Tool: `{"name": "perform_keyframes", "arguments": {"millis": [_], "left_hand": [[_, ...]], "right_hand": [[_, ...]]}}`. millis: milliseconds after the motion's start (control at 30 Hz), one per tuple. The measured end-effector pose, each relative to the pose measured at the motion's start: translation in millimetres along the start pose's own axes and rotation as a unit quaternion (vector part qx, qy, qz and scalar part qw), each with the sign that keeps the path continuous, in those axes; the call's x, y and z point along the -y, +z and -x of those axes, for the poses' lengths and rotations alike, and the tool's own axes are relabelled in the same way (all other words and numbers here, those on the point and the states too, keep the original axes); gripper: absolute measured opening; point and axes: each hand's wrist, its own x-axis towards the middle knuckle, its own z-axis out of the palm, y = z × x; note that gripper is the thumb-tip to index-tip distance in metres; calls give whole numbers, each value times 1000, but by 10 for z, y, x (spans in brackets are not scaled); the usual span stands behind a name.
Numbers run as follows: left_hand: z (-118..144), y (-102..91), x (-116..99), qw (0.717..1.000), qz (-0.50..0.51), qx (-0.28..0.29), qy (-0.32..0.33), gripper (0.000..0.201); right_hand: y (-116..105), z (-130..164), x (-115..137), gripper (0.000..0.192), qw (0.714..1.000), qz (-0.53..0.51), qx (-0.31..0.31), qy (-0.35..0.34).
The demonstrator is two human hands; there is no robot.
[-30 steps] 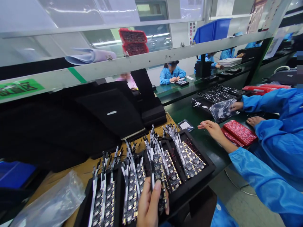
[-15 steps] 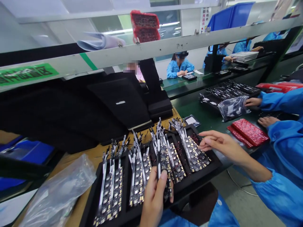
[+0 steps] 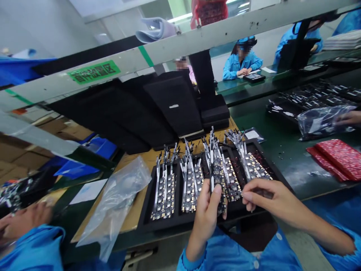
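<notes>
Right hand (image 3: 265,197) moved in to black tray (image 3: 146,222) front edge, fingers pinched over boards. Left hand (image 3: 207,210) grip clamped on circuit board (image 3: 218,180), above tray middle.

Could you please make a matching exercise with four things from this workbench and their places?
Things:
1. left hand
2. clear plastic bag
3. red sheets
4. green label

Places:
A. on the overhead rail
B. on the green bench, right of the tray
C. holding a circuit board above the tray
D. left of the tray

Pairs: 1-C, 2-D, 3-B, 4-A
</notes>
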Motion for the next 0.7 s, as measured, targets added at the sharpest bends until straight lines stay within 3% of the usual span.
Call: {"name": "perform_keyframes", "arguments": {"millis": [267,533,700], "left_hand": [[11,-12,-20,1000,-1,10,3,14],[23,-2,-67,1000,0,13,-20,14],[29,-20,-90,999,-15,18,-30,12]], "right_hand": [[121,67,-37,17,996,68,47,-15],[233,16,-11,12,983,170,29,-67],[282,-2,31,9,974,201,63,-85]]}}
